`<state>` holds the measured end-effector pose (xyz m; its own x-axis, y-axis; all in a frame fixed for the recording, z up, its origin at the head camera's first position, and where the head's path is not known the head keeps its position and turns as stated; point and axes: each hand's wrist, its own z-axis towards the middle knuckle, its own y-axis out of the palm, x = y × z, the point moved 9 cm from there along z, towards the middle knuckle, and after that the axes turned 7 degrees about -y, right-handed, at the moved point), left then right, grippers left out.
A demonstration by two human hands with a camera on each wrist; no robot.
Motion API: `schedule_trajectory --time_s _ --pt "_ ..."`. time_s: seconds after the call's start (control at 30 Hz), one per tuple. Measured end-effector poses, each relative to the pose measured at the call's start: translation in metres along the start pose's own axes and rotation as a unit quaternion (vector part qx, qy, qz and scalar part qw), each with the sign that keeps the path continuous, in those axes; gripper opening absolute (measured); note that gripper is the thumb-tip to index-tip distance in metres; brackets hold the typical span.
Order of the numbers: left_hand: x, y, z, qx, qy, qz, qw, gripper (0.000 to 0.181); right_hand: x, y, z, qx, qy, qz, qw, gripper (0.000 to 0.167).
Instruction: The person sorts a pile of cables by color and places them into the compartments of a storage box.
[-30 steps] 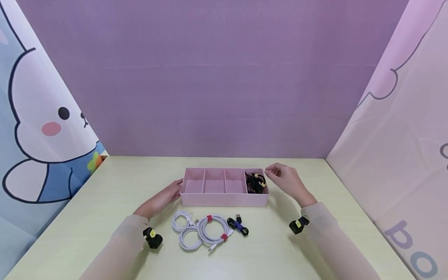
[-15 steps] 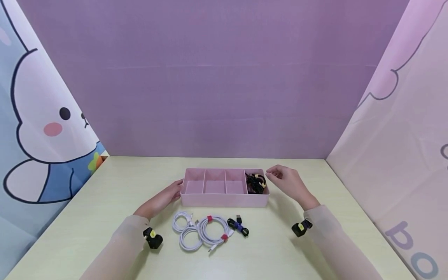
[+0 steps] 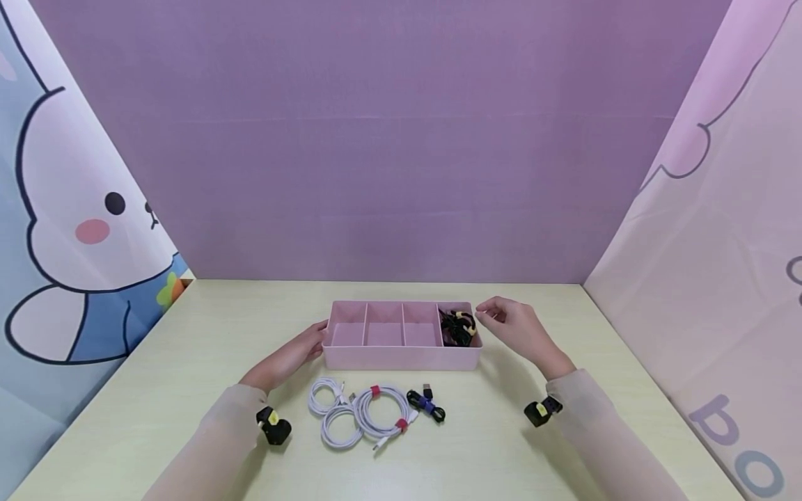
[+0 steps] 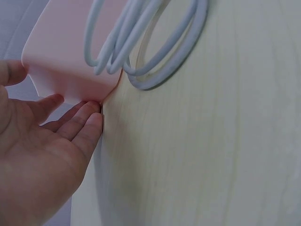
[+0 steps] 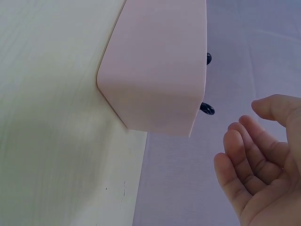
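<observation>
A pink divided box (image 3: 401,358) stands on the table, with a bundle of black cable (image 3: 459,328) in its right compartment. The fingertips of my left hand (image 3: 294,356) touch the box's left end, the fingers fairly straight in the left wrist view. Just off the box's right end is my right hand (image 3: 516,330); its fingers are loosely bent and hold nothing, as the right wrist view shows. In front of the box lie coiled white cables (image 3: 341,426), a larger white coil (image 3: 361,410) with red ties, and a short black cable (image 3: 426,405) with a blue tie.
The pale wooden table (image 3: 476,459) ends at a purple backdrop (image 3: 388,153). Printed cloth panels (image 3: 720,292) flank it left and right. Two dark bits of cable (image 5: 207,108) show past the box's rim in the right wrist view.
My right hand has shifted very slightly right and nearer to me, beside the box's right end. The left hand, the box and the cables have stayed in place.
</observation>
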<state>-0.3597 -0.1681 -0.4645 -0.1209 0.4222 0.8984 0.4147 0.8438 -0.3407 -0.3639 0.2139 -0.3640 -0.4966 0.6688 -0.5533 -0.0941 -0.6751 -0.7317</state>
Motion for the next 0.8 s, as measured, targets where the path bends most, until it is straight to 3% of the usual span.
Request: schedule_trajectory --time_s 0.53,0.8 --pt "-0.003 -0.001 0.001 0.007 -0.015 0.007 0.9998 0.075 -0.01 0.007 -0.007 -0.023 -0.01 0.024 0.9994 0.015" --pt "-0.001 0.0 -0.001 0.003 -0.009 0.005 0.9999 0.067 -0.014 0.012 -0.011 -0.031 -0.019 0.025 0.999 0.012"
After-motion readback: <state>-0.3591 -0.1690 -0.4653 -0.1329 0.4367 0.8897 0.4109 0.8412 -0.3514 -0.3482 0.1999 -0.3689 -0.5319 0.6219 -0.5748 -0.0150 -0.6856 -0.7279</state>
